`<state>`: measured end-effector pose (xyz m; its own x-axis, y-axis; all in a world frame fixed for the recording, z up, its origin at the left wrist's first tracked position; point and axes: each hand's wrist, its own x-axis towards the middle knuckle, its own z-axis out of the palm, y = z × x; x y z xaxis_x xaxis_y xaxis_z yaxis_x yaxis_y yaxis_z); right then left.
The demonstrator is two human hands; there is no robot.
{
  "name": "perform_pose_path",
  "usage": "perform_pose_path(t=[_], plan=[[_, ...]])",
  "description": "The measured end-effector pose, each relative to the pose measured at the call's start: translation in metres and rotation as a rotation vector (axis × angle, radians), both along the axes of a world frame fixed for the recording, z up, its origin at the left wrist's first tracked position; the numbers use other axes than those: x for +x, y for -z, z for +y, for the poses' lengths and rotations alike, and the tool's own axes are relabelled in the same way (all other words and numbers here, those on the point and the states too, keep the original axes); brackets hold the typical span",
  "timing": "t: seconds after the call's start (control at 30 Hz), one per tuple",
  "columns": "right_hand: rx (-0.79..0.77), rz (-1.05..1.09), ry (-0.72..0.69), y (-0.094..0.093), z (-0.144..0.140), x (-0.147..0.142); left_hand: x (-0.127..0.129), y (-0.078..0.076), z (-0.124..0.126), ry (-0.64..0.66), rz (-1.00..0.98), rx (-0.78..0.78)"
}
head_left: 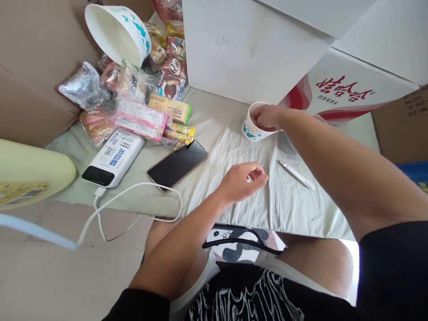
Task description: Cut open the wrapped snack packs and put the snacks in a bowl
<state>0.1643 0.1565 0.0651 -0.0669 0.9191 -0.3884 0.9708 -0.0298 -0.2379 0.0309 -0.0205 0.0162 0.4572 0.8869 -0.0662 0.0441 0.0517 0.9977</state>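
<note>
My right hand (265, 117) reaches down into a small white paper cup (253, 133) with a blue leaf print. Its fingertips are hidden inside the cup, so what they touch does not show. Closer to me, my left hand (241, 182) hovers over or rests on the pale cloth (217, 116). Its fingers curl loosely toward the thumb, and nothing shows in them. A white utility knife (296, 174) lies on the cloth to the right of my left hand. Behind my right wrist, a clear container (286, 143) is partly hidden.
At left lie a black phone (178, 164), a white power bank (115, 156) with a cable (133, 185), and several wrapped snacks (140, 118). A large paper tub (117, 33) lies tipped on them. White boxes (247, 49) form the back; a yellow-green bottle (33, 174) stands left.
</note>
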Motion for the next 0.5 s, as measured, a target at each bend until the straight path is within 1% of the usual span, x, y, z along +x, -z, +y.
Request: perform_pose_path(t=[0.03,0.1,0.17,0.2,0.23,0.27,0.3,0.33,0.37,0.4,0.43,0.47,0.5], plan=[[-0.051,-0.052,-0.014,0.0,0.0,0.0,0.0,-0.001,0.0,0.002,0.003,0.003],[-0.08,-0.17,-0.057,-0.004,0.0,-0.003,-0.001,-0.002,-0.001,0.005,0.007,0.001],[-0.107,-0.281,-0.098,-0.018,0.001,-0.008,-0.001,-0.002,-0.002,0.006,0.016,-0.002],[-0.086,-0.333,-0.1,-0.028,0.0,-0.012,-0.001,-0.002,-0.002,0.004,0.026,0.0],[-0.034,-0.37,-0.092,-0.039,-0.002,-0.018,-0.001,-0.002,-0.003,0.003,0.04,0.005],[0.049,-0.402,-0.08,-0.05,-0.005,-0.026,-0.001,-0.001,-0.003,0.004,0.057,0.012],[0.189,-0.396,-0.076,-0.059,-0.01,-0.035,-0.002,-0.001,-0.003,0.007,0.079,0.02],[0.278,-0.36,-0.108,-0.064,-0.017,-0.047,-0.001,0.0,-0.002,0.013,0.109,0.032],[0.319,-0.315,-0.163,-0.066,-0.025,-0.062,-0.001,0.0,-0.002,0.024,0.153,0.048],[0.315,-0.249,-0.237,-0.063,-0.034,-0.078,-0.001,0.001,-0.001,0.034,0.214,0.063],[0.273,-0.132,-0.343,-0.056,-0.044,-0.095,-0.001,0.002,0.0,0.046,0.287,0.077],[0.197,-0.045,-0.424,-0.045,-0.053,-0.113,0.0,0.003,0.0,0.052,0.363,0.093],[0.118,-0.021,-0.472,-0.031,-0.06,-0.13,0.0,0.004,0.0,0.051,0.427,0.109]])
